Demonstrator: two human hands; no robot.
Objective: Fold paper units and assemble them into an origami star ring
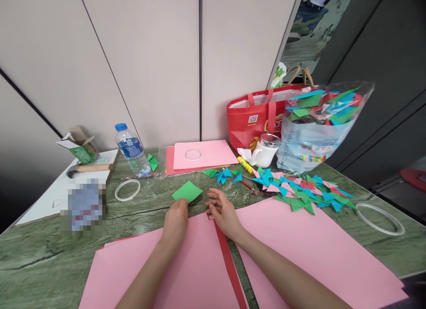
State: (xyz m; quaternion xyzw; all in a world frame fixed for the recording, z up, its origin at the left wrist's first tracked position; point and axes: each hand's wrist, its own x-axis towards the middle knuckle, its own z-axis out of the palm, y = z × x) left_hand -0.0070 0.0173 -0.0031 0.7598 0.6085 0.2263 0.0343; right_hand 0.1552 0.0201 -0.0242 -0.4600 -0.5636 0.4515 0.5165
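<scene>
Leftward first: pixelated patch [83, 207], unreadable. Water bottle [131, 151] and tape ring [127, 190] parked back, well apart from the hands. Mid-table: green paper square [187, 191] flat on the tabletop, just beyond the top edge of the pink sheet [186, 264]. Left hand [175, 220] curled at the square's near corner, fingertips tucked under and hidden; cannot tell whether pinching or merely touching. Right hand [223, 212] open, fingers spread flat, gripping nothing, probably pinning the sheet's edge. 1 red strip [229, 260] mostly buried between 2 pink sheets. Rightward: folded paper pieces [299, 192] heaped near a plastic bag [316, 131].
</scene>
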